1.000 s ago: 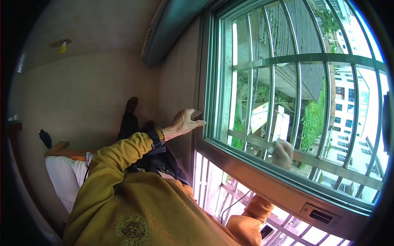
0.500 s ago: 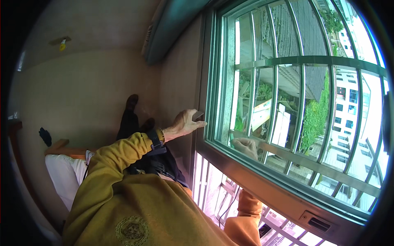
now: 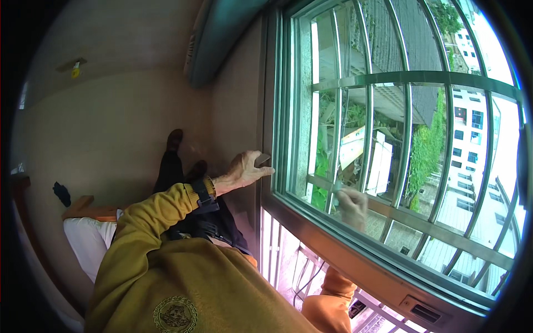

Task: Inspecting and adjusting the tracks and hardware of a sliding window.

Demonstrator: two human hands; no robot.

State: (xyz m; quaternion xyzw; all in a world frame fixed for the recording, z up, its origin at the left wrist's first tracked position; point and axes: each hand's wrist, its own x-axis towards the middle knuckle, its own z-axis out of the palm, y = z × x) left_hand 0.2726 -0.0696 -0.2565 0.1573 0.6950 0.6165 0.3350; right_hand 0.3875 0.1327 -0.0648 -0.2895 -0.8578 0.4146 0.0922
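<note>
My left hand (image 3: 244, 171) is at the inner edge of the window frame (image 3: 265, 122), with its thumb stretched onto the frame and its fingers curled. A small dark flat piece (image 3: 262, 160) shows between thumb and fingers; its kind is unclear. Through the glass of the window sash (image 3: 319, 237), I see my right hand (image 3: 353, 206) closed on the outer side, its forearm passing out below the sash. A small pale greenish thing (image 3: 336, 187) sticks out from its fingers, blurred, so I cannot tell what it is.
Metal security bars (image 3: 407, 133) stand outside the window. A recessed latch (image 3: 425, 312) sits in the sash's lower rail. A dark cable (image 3: 308, 286) hangs by the opening below. White bedding (image 3: 83, 241) with a wooden bed part (image 3: 83, 206) is at left.
Behind the glass my right hand has moved right and slightly down, away from the frame's left side, with the pale greenish thing. My left hand stays at the frame; the view has shifted slightly.
</note>
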